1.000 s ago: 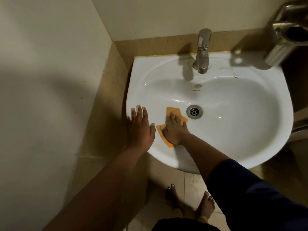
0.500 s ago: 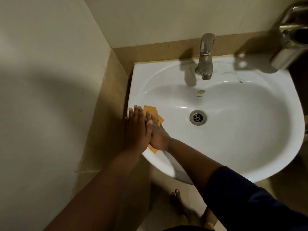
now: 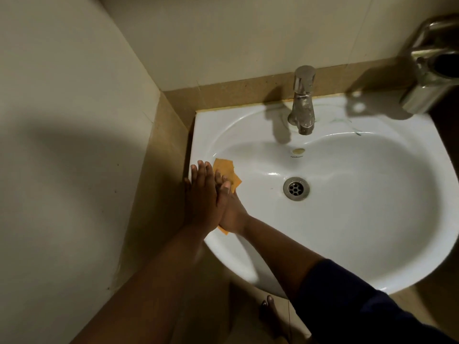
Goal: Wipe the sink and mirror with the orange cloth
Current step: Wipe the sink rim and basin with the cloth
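A white sink [image 3: 347, 244] hangs in the corner with a chrome tap [image 3: 302, 100] at its back and a metal drain [image 3: 296, 188] in the bowl. The orange cloth [image 3: 227, 171] lies flat on the bowl's left slope, just inside the rim. My right hand [image 3: 233, 209] presses down on the cloth with straight fingers, partly hidden under my left hand. My left hand [image 3: 202, 197] rests flat on the sink's left rim, fingers straight, overlapping the right one. No mirror is in view.
Cream tiled walls close in on the left and behind, with a tan band [image 3: 236, 93] along the sink. A shiny metal holder [image 3: 432, 70] sticks out at the upper right. My bare foot [image 3: 270, 311] stands on the floor below the sink.
My right hand has slid the cloth left from beside the drain up to the bowl's left edge, ending under my left hand. The left hand has stayed on the rim.
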